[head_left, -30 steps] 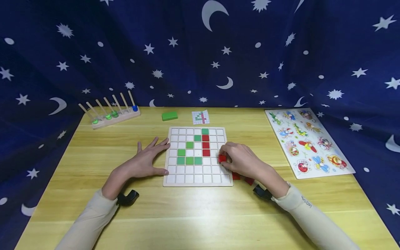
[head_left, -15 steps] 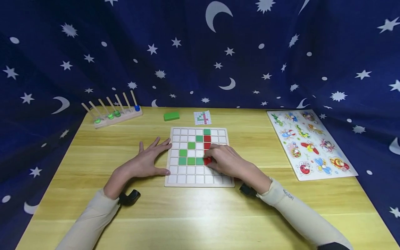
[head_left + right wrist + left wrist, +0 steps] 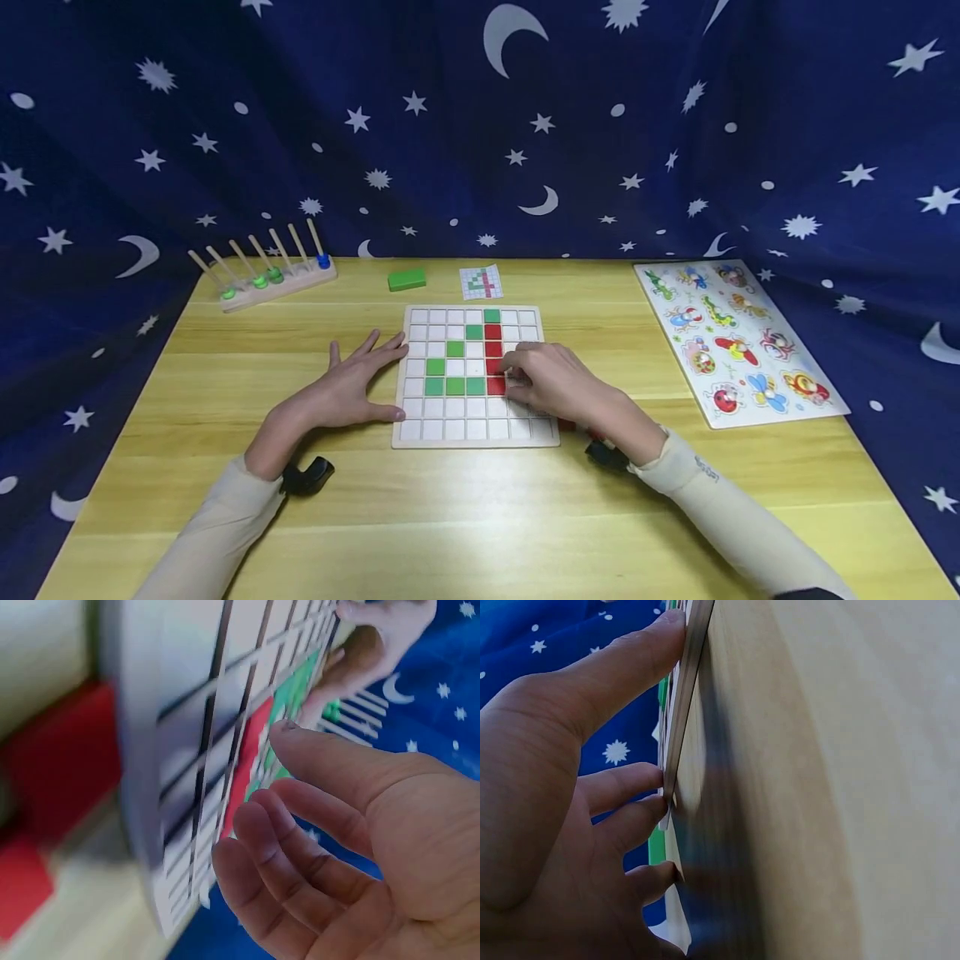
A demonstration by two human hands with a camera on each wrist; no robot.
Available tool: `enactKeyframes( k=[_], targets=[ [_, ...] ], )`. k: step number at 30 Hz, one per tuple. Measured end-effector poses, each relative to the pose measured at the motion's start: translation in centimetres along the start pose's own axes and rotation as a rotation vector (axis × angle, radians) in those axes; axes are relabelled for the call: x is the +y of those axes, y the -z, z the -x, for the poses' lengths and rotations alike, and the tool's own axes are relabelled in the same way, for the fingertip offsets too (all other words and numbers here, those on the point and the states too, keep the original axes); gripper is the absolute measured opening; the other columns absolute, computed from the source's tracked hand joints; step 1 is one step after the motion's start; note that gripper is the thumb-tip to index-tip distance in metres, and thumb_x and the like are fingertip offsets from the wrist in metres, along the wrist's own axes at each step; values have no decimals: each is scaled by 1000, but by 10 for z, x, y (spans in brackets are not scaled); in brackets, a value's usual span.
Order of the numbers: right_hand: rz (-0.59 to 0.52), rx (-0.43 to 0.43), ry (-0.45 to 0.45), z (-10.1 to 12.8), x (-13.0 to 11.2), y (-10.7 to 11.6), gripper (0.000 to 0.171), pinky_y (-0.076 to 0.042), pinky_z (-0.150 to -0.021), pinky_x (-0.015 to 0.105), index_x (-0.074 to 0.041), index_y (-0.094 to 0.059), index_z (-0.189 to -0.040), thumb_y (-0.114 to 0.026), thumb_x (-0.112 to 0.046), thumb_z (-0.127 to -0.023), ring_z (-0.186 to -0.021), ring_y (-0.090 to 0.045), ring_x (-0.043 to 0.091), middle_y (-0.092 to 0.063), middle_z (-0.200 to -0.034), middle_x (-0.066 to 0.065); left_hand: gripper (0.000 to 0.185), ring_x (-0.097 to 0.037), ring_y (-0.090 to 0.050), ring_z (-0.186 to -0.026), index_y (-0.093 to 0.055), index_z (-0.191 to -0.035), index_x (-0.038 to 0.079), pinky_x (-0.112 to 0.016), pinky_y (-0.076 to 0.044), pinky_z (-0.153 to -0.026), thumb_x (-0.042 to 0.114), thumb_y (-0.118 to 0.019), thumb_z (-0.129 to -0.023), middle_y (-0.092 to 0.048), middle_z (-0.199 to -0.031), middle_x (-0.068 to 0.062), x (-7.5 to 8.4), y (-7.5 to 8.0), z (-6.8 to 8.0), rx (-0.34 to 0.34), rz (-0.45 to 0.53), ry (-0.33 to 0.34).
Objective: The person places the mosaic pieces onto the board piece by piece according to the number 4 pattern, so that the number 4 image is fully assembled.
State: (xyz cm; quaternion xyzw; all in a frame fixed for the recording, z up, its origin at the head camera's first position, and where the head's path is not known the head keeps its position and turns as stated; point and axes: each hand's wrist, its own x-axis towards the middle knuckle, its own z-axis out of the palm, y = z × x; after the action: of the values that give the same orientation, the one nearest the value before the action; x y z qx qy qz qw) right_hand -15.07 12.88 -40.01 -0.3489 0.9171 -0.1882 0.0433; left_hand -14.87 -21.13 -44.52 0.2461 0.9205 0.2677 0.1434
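The right hand (image 3: 551, 385) hovers low over the grid board (image 3: 475, 429), its fingers (image 3: 315, 761) straight and slightly apart, holding nothing; the red tile (image 3: 496, 386) lies in a cell just at the fingertips, below the other red tiles (image 3: 492, 340) and right of the green tiles (image 3: 454, 386); the left hand (image 3: 352, 383) lies flat on the tabletop (image 3: 465, 517), fingers (image 3: 622, 671) spread and touching the board's left edge; spare red tiles (image 3: 52, 772) lie off the board's right edge, beneath the right wrist.
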Motion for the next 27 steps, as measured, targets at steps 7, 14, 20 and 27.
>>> enactKeyframes(
  k=[7, 14, 20, 27],
  targets=[
    [39, -19, -97, 41, 22, 23, 21, -45, -59, 29, -7, -74, -96, -84, -13, -79, -65, -51, 10, -62, -79, -1, 99, -33, 1, -152, -34, -157, 17, -76, 16, -103, 52, -82, -78, -17, -166, 1, -1, 0, -3, -16, 2, 8],
    [98, -130, -182, 70, 32, 23, 29, -44, -60, 30, -9, -72, -98, -87, -17, -75, -67, -49, 11, -61, -84, -4, 99, -33, 1, -152, -34, -157, 17, -76, 15, -103, 53, -82, -78, -16, -166, 1, -2, -1, -2, -15, -8, 14],
    [111, -110, -181, 72, 36, 16, 21, -39, -53, 27, -11, -67, -88, -83, -8, -74, -61, -45, 11, -54, -77, -4, 100, -34, 0, -152, -34, -157, 16, -76, 16, -102, 53, -82, -78, -17, -166, 0, -1, -1, -2, -13, 1, 7],
    [124, -42, -123, 54, 26, 18, 21, -40, -54, 28, -11, -68, -89, -82, -8, -74, -61, -46, 11, -54, -77, -3, 100, -34, 1, -152, -33, -158, 17, -77, 16, -102, 54, -81, -78, -17, -166, 0, -2, -1, -2, -18, -1, 9]
  ],
)
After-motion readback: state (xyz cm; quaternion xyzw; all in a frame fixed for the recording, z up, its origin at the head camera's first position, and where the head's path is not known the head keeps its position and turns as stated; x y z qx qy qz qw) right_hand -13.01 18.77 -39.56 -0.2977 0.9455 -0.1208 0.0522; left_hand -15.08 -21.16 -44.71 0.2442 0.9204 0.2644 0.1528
